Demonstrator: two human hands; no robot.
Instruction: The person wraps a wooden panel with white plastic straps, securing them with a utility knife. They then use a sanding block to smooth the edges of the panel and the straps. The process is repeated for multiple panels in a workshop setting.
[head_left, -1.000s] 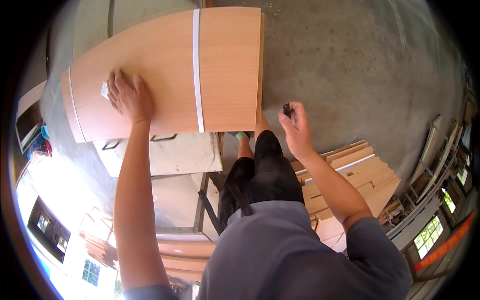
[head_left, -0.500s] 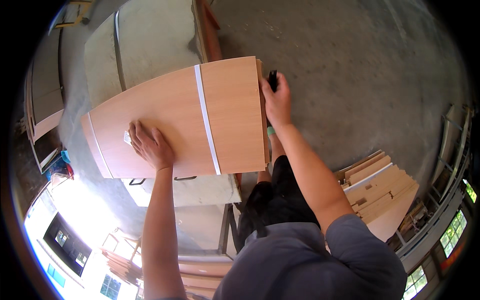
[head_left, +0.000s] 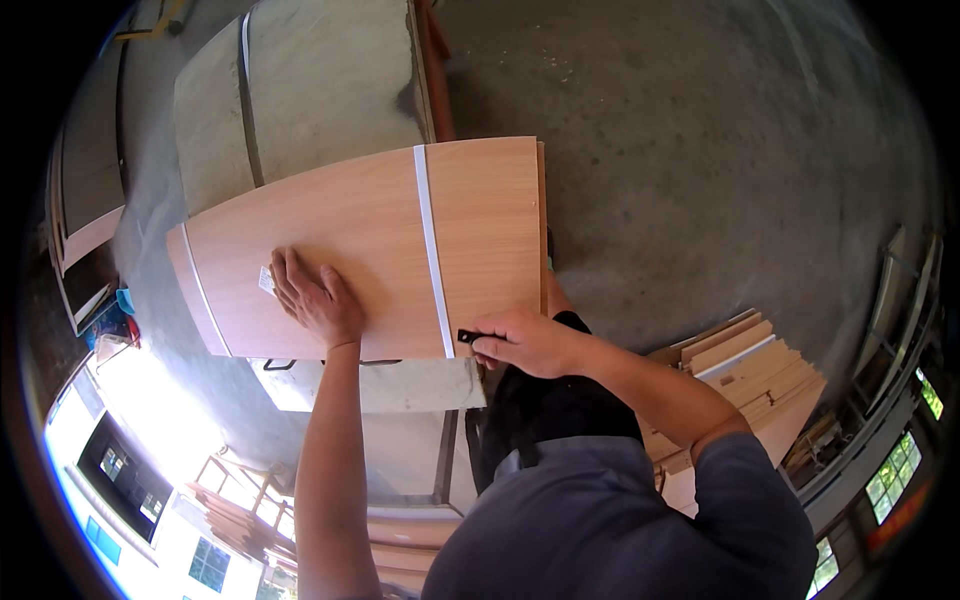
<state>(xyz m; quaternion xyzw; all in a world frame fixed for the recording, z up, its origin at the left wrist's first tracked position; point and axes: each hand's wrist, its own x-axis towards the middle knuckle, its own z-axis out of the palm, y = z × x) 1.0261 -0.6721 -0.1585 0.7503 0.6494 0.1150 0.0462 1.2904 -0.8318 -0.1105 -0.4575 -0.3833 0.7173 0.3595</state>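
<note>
Right of the wood boards [head_left: 345, 195]: concrete floor [head_left: 700, 180], biggest thing in view, grey and stained, white specks near the top. Next, the surface [head_left: 330, 85]: worn grey top, dark gap across it. Boards lie over its near part as a flat light-brown bundle, under the left hand [head_left: 318, 302] and just ahead and left of the right hand [head_left: 535, 342]. Separate pile of cut boards [head_left: 775, 375] at lower right, well clear of both hands.

Left hand: palm down on the top board, fingers part spread, gripping nothing. Right hand: fingers curled tight, at the bundle's near edge, toward its right corner.

Right strap [head_left: 432, 240], white, crosses the bundle front to back, between the hands. Left strap [head_left: 206, 292], same type, near the far left end. Black tool [head_left: 466, 337] gripped in right hand, tip pointing left, just beside right strap's near end; can't tell if touching. White label [head_left: 266, 280] just beyond the left fingertips.
</note>
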